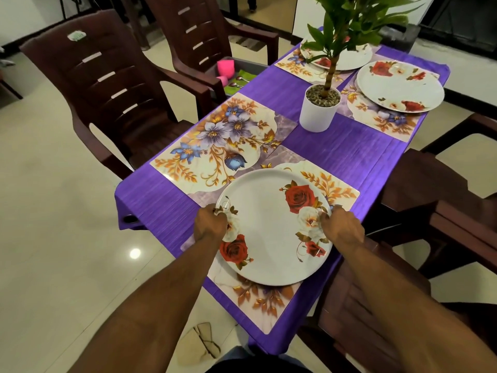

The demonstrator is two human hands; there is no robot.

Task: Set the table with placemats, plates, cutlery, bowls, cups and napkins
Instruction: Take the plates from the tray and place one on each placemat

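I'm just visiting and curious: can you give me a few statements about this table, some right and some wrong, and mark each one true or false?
1. Both hands, left hand and right hand, hold the near plate. True.
2. Every placemat has a plate. False: the left placemat is bare.
3. The potted plant stands on the purple tablecloth. True.
4. The pink cups sit on the plates. False: they are in a tray beside the table.

chair sticker (77, 35) blurred, no text legible
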